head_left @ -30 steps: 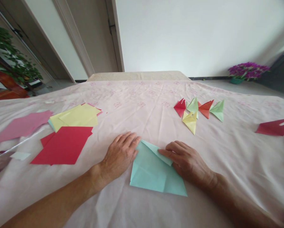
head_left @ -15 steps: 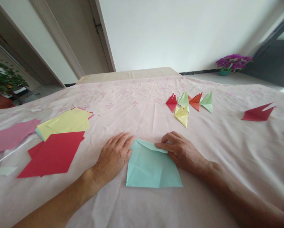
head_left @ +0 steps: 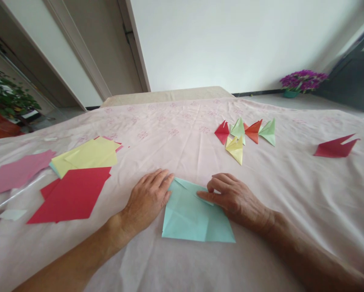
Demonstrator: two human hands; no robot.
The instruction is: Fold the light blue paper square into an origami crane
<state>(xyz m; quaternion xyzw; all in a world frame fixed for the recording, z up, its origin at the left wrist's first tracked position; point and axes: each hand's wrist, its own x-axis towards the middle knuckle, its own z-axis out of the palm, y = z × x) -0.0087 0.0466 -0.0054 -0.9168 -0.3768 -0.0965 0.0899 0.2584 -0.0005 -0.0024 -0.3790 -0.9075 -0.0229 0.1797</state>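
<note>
A sheet of light blue origami paper [head_left: 197, 221] lies flat on the cloth in front of me, with a narrow strip folded down along its far edge. My left hand [head_left: 151, 192] rests flat at the paper's far left corner, fingers stretched and thumb against its left edge. At the far right corner, my right hand [head_left: 238, 198] has its fingers curled, and its thumb presses on the folded strip. The right end of the fold is hidden under that hand.
Yellow sheets [head_left: 89, 156], red sheets [head_left: 75, 194] and pink sheets [head_left: 19, 172] lie to the left. Several small folded paper figures stand beyond my right hand, among them a yellow one [head_left: 235, 150]. A dark red folded figure [head_left: 335, 147] sits far right on the pink tablecloth [head_left: 157, 150].
The strip at the paper's far edge now lies flatter. My right thumb has shifted slightly toward me along it; the left hand stays at its corner. The view has turned slightly left.
</note>
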